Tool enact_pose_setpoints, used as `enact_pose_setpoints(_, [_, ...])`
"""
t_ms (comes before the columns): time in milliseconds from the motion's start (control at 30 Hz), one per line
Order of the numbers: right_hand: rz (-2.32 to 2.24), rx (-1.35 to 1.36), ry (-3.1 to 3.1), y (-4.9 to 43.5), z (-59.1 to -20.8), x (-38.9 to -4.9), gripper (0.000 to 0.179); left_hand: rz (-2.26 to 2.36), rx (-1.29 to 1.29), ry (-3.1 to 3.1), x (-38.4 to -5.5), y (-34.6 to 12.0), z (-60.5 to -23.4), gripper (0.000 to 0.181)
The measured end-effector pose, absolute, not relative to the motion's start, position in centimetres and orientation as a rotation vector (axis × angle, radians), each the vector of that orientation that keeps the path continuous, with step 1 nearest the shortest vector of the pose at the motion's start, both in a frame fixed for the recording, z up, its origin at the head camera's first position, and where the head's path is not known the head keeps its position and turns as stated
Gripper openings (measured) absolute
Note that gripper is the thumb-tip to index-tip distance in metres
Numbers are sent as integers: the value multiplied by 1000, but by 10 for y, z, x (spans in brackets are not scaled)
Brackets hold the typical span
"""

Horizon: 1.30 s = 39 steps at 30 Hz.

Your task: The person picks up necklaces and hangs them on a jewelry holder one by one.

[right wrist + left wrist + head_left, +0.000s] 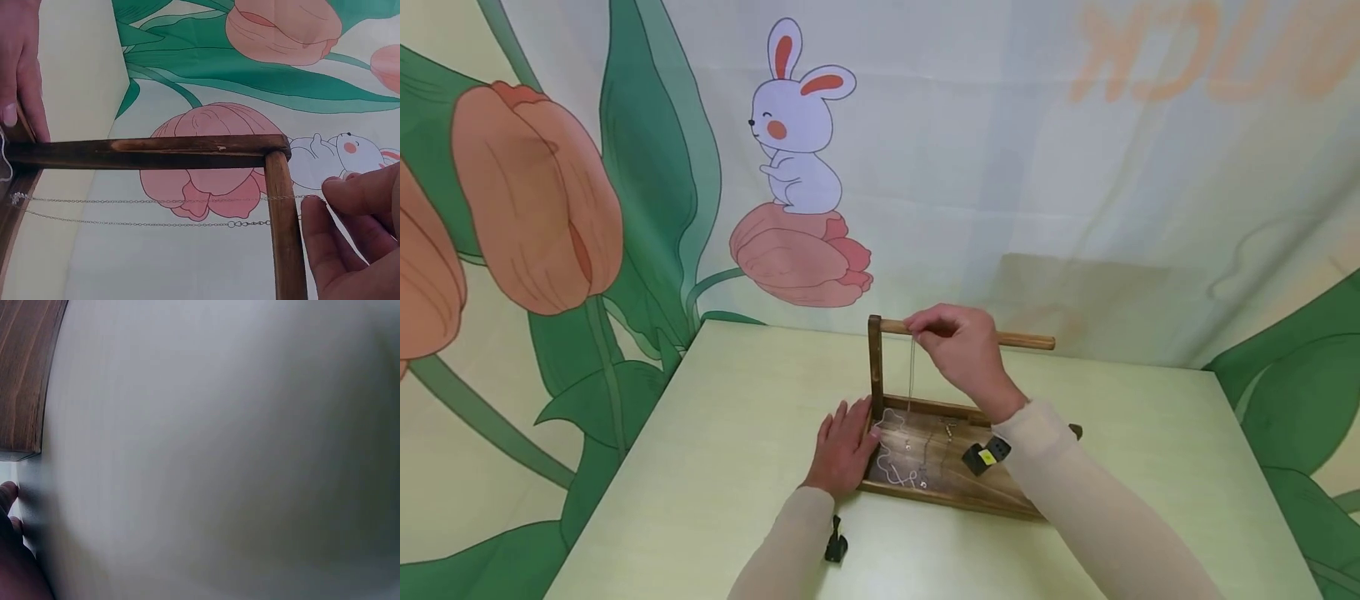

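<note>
Metal chain [912, 375] hangs — pinched in the right hand [964, 350].

Cream long sleeves [1101, 496], small black wrist devices [835, 548], the right one boxy with a yellow label [987, 457]

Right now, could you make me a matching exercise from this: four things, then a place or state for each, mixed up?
1. Left hand
2. Right hand
3. Wooden rod
4. White rabbit

A. Sitting on a printed tulip
B. Pinching a fine chain
C. Touching one end of the tray
D. Joined to the upright post

Pairs: 1-C, 2-B, 3-D, 4-A
</note>
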State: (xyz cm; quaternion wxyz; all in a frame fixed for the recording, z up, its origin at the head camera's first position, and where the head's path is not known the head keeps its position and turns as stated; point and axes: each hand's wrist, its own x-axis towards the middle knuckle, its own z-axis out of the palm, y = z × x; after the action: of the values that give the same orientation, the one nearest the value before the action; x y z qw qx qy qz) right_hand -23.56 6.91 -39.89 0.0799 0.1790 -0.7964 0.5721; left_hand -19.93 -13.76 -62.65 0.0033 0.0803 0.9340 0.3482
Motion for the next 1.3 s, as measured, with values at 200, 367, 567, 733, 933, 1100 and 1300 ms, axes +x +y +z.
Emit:
enact_pose_setpoints(200, [1522,603,-2393,67,-396,-234,15,1079,248,2920,-199,-138,-624,60])
enact_pose_setpoints(367, [1401,670,-2405,68,-395,-234,17,1088,251,2923,-198,-138,-624,59])
enact_pose_setpoints(567, [1334,712,-2404,71,-394,-229,19,1079,265,2928,-198,-138,-625,60])
enact_pose_setpoints(733, [1443,643,-2386,76,-400,-224,14,1065,254,2930,-200,-139,-625,61])
enact_pose_setpoints(933, [1589,575,-2359,84,-413,-219,12,1077,251,2934,-202,-139,-625,60])
enact_pose_setpoints(1100, [1684,538,-2361,90,-425,-215,11,1078,238,2930,-202,-140,-622,60])
enact_pose_setpoints(1300, [1814,486,-2370,98,-440,-208,11,1080,216,2917,-200,-136,-621,60])
